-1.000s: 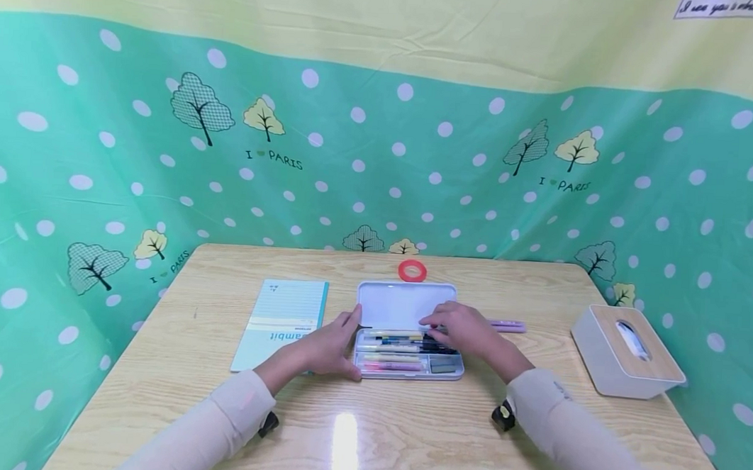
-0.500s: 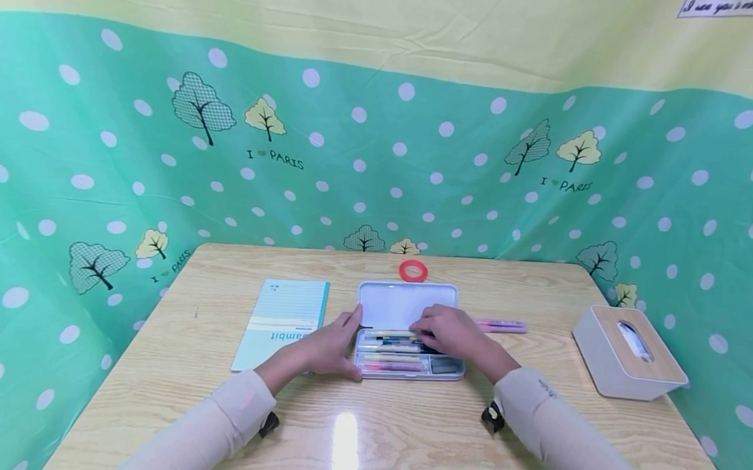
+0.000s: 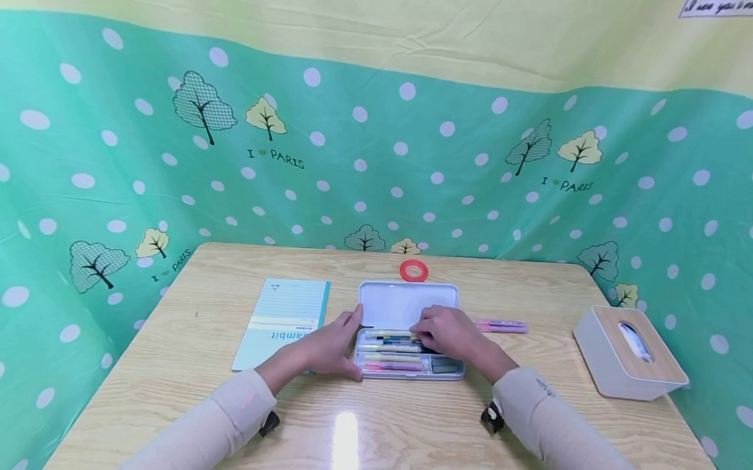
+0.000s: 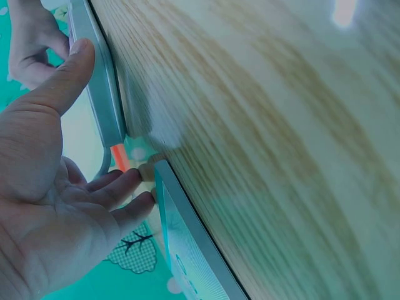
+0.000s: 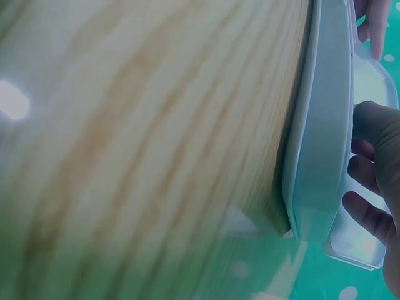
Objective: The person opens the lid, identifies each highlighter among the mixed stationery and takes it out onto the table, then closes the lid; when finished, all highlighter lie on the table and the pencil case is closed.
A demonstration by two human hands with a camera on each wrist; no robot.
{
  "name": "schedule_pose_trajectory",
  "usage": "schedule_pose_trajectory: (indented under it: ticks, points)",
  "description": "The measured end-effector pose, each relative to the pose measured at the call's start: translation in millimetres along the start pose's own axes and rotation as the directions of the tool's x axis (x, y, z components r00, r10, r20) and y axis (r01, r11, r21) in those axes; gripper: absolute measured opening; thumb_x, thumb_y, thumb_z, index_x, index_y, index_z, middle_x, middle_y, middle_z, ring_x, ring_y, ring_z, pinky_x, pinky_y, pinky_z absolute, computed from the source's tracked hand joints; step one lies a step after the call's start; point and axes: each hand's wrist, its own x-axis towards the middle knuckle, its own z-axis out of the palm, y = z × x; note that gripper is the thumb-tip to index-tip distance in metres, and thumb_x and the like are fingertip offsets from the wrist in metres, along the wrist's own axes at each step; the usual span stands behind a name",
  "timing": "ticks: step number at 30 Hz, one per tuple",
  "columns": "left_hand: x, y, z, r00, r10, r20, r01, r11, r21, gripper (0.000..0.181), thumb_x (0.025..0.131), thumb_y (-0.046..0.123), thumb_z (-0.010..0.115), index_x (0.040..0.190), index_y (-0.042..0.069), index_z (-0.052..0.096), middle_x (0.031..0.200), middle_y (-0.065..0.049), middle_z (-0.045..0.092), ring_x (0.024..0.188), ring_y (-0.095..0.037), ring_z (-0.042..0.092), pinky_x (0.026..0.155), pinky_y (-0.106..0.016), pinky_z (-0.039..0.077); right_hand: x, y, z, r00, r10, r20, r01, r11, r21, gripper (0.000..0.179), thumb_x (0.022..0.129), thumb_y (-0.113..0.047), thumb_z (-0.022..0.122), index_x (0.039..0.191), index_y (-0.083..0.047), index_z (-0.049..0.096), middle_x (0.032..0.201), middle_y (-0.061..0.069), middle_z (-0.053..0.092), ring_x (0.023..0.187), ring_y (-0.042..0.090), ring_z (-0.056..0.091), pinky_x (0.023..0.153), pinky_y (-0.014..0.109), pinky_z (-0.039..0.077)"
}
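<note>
An open white pencil case (image 3: 359, 372) lies mid-table, its lid (image 3: 398, 303) folded back toward the far side. Several pens (image 3: 392, 349) fill its upper compartment; pink and pale ones (image 3: 395, 366) lie in the front, beside a small grey item (image 3: 444, 366) at right. My left hand (image 3: 329, 346) spans the case's left end, thumb at the front corner and fingers beside the lid; in the left wrist view those fingers (image 4: 119, 187) stretch loosely. My right hand (image 3: 451, 331) reaches over the case's right half, fingers bent down at the pens. I cannot tell whether it pinches one.
Left of the case lies a light-blue notebook (image 3: 276, 322), close to the left hand. Behind the lid sits a red tape roll (image 3: 414, 270). Pink and purple pens (image 3: 502, 326) lie right of the case, and a tissue box (image 3: 629, 355) stands at the table's right edge.
My right hand has shifted a little left over the pens, uncovering more of the pink and purple pens beyond it, then stayed there. The left hand has kept its place.
</note>
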Motion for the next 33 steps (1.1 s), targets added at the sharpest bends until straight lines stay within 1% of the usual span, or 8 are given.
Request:
schedule_pose_trajectory:
  ticks: [6, 12, 14, 18, 20, 27, 33]
  points:
    - [0.2, 0.3, -0.2, 1.000, 0.002, -0.001, -0.002, 1.000, 0.001, 0.135, 0.076, 0.057, 0.085, 0.164, 0.007, -0.005, 0.168, -0.021, 0.020, 0.152, -0.038, 0.032, 0.124, -0.047, 0.034, -1.3, 2, -2, 0.999, 0.011, -0.032, -0.011, 1.000, 0.007, 0.013, 0.087, -0.019, 0.078, 0.100, -0.020, 0.083, 0.086, -0.005, 0.069, 0.075, 0.007, 0.060, 0.068, 0.021, 0.057]
    - [0.6, 1.0, -0.2, 1.000, 0.001, 0.003, -0.001, 1.000, 0.000, 0.135, 0.076, 0.058, 0.084, 0.164, 0.008, -0.005, 0.169, -0.020, 0.018, 0.153, -0.037, 0.030, 0.125, -0.047, 0.033, -6.1, 5, -6, 0.998, 0.049, -0.026, -0.048, 0.998, 0.034, 0.016, 0.088, -0.020, 0.079, 0.104, -0.019, 0.083, 0.088, -0.005, 0.070, 0.076, 0.007, 0.061, 0.070, 0.022, 0.059]
    - [0.7, 1.3, -0.3, 1.000, 0.001, 0.004, -0.001, 1.000, 0.001, 0.134, 0.076, 0.058, 0.084, 0.164, 0.008, -0.005, 0.169, -0.020, 0.018, 0.153, -0.037, 0.029, 0.125, -0.047, 0.033, -9.0, 7, -7, 0.998, 0.051, -0.045, -0.049, 0.998, 0.047, 0.017, 0.087, -0.020, 0.080, 0.104, -0.019, 0.083, 0.088, -0.005, 0.070, 0.076, 0.007, 0.061, 0.069, 0.023, 0.059]
    - [1.0, 1.5, -0.7, 1.000, -0.001, 0.002, 0.001, 1.000, 0.001, 0.134, 0.076, 0.057, 0.084, 0.164, 0.008, -0.005, 0.169, -0.020, 0.018, 0.153, -0.037, 0.029, 0.125, -0.047, 0.033, -15.3, 12, -8, 0.995, 0.032, -0.096, -0.027, 0.998, 0.050, 0.017, 0.084, -0.018, 0.082, 0.102, -0.018, 0.083, 0.085, -0.004, 0.070, 0.072, 0.006, 0.059, 0.064, 0.021, 0.056]
    - [0.9, 1.4, -0.7, 1.000, -0.003, 0.002, 0.003, 1.000, 0.005, 0.135, 0.076, 0.058, 0.084, 0.164, 0.008, -0.005, 0.169, -0.020, 0.018, 0.153, -0.037, 0.030, 0.124, -0.047, 0.033, -18.8, 15, -10, 0.994, 0.034, -0.105, -0.029, 0.998, 0.053, 0.018, 0.083, -0.016, 0.082, 0.101, -0.018, 0.083, 0.085, -0.004, 0.069, 0.071, 0.006, 0.058, 0.063, 0.021, 0.055]
    - [0.5, 1.5, -0.9, 1.000, -0.009, 0.002, 0.009, 1.000, 0.004, 0.135, 0.076, 0.057, 0.084, 0.164, 0.008, -0.005, 0.169, -0.020, 0.019, 0.153, -0.037, 0.030, 0.125, -0.047, 0.033, -32.4, 27, -13, 0.991, 0.121, -0.063, -0.117, 0.991, 0.066, 0.020, 0.084, -0.017, 0.081, 0.104, -0.021, 0.083, 0.089, -0.005, 0.071, 0.074, 0.004, 0.058, 0.065, 0.020, 0.055]
    - [0.1, 0.8, -0.7, 1.000, -0.009, 0.000, 0.009, 1.000, 0.005, 0.135, 0.075, 0.058, 0.084, 0.164, 0.007, -0.005, 0.168, -0.021, 0.020, 0.152, -0.037, 0.031, 0.125, -0.047, 0.033, -45.9, 39, -15, 0.985, 0.140, -0.101, -0.134, 0.989, 0.062, 0.019, 0.083, -0.016, 0.083, 0.101, -0.021, 0.083, 0.089, -0.005, 0.072, 0.074, 0.005, 0.060, 0.065, 0.021, 0.056]
